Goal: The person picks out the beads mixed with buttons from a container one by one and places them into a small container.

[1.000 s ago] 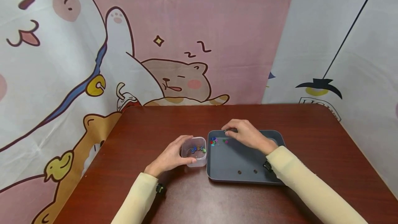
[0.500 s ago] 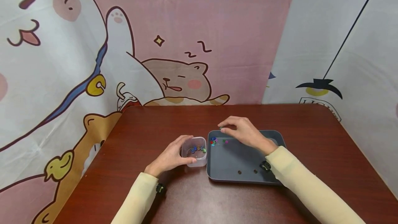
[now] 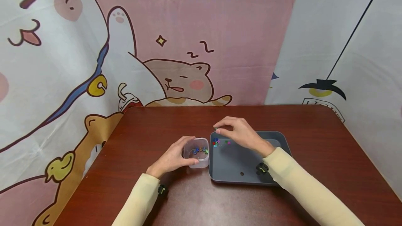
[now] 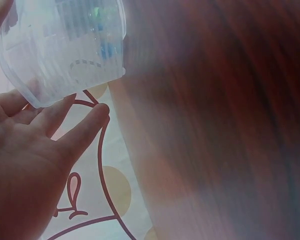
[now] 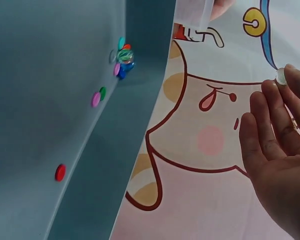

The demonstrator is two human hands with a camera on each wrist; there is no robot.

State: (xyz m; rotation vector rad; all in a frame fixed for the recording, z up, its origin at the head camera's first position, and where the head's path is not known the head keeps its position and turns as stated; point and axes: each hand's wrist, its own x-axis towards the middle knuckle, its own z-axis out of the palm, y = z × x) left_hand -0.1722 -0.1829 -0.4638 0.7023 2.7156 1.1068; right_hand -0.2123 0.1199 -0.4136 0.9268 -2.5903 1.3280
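Note:
My left hand holds a clear plastic box by its sides, thumb at the near side and fingers at the far side. Several marbles, blue, orange and green, lie on the box floor. Raised over the far left corner of the grey tray, my right hand pinches a clear, slightly greenish marble between thumb and fingertip. Below it in the tray lie a marble and several small coloured discs, among them a pink disc and a red disc.
The tray stands right beside the box on a dark red-brown wooden table. Near the tray's front lies a small dark round piece. Behind the table hangs a cartoon-printed cloth.
My right hand has lifted the marble from the far part of the tray and moved left toward the box. The left hand and the box have stayed in place.

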